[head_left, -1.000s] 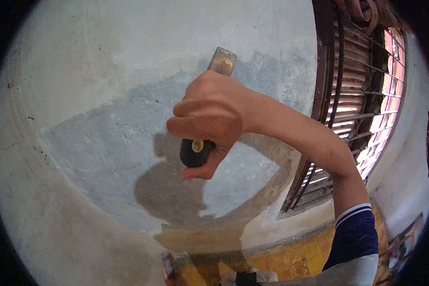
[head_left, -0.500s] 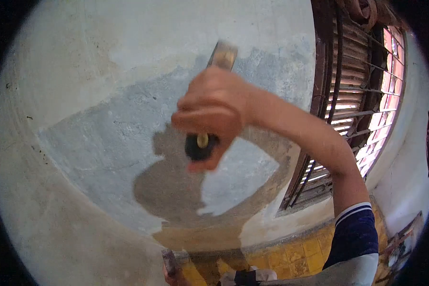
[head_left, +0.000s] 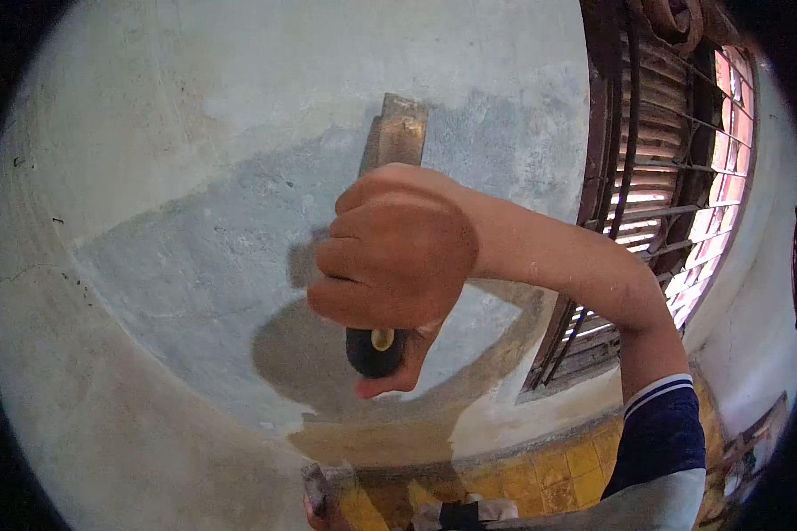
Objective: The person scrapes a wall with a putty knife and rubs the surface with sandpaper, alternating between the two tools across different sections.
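Observation:
My right hand [head_left: 390,252] is wrapped round the black handle of a scraper [head_left: 404,131], whose flat, worn metal blade points up at the wall [head_left: 212,257]. The blade's tip is at the upper part of a bare grey-blue patch, below paler paint. The handle's round end with a brass-coloured spot shows below my fingers. Low in the view, my left hand [head_left: 323,515] is closed around a small greyish block-like object [head_left: 313,482], partly cut off by the frame's bottom edge.
A brown louvred window with metal bars [head_left: 660,177] is on the right. Yellow floor tiles [head_left: 540,473] run along the wall's foot. Some items lean at the lower right [head_left: 753,447]. My shadow falls across the wall.
My right hand has moved down along the wall with the scraper, and more of the blade now shows. My left hand has hardly moved.

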Demonstrator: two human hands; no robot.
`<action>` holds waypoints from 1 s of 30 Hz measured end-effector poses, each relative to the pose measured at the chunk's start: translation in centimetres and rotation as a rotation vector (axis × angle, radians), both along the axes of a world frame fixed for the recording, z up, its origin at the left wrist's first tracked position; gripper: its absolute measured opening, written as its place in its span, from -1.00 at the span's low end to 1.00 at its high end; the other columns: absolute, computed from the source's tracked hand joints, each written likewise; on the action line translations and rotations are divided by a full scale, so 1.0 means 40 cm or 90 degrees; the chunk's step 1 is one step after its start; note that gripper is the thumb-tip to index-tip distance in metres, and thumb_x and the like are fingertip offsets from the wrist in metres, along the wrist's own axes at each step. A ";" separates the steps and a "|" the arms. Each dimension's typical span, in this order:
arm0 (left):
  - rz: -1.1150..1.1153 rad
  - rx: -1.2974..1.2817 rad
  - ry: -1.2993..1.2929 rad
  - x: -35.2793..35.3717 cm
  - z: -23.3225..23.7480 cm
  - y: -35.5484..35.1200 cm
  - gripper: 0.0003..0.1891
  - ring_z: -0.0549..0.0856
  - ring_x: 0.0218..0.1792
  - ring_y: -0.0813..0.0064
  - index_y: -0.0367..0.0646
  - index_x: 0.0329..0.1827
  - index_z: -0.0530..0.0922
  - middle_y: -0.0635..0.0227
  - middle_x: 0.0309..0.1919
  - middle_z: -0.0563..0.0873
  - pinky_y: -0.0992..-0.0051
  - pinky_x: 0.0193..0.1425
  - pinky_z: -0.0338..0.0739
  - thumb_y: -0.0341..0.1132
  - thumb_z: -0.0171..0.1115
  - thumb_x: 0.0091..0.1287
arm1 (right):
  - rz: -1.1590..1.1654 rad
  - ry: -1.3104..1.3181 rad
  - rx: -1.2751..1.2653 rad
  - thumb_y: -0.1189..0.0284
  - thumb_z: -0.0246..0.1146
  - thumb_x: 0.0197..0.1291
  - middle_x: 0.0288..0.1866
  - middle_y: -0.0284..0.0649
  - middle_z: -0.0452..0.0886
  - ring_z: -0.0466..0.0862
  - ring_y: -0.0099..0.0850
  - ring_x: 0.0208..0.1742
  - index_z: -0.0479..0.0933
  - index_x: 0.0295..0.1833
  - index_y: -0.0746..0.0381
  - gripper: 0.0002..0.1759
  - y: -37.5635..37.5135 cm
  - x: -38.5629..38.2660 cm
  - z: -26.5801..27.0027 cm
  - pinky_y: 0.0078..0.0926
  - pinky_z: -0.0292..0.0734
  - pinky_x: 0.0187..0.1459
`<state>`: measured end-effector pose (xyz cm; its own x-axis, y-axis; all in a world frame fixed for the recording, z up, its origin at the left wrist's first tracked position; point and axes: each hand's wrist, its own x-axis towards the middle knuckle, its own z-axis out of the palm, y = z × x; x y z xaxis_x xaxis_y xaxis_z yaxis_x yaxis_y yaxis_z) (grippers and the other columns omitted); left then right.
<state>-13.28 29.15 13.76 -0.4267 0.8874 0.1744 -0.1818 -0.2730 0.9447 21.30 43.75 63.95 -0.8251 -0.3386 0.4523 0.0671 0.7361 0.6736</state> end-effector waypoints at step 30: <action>-0.076 -0.026 -0.055 -0.028 -0.032 -0.005 -0.63 0.68 0.01 0.37 -0.28 0.34 0.59 0.18 0.08 0.72 0.35 0.15 0.58 -0.26 0.13 0.62 | -0.114 0.136 0.123 -0.26 0.50 -0.12 -0.61 -0.34 0.43 0.54 -0.27 -0.63 0.41 -0.55 0.09 -0.33 0.115 0.057 0.045 -0.27 0.37 -0.59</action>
<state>-14.41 28.96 12.49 -0.3294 0.9384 0.1044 -0.2921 -0.2064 0.9339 23.58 48.37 65.75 -0.7722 -0.2933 0.5636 0.3389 0.5602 0.7558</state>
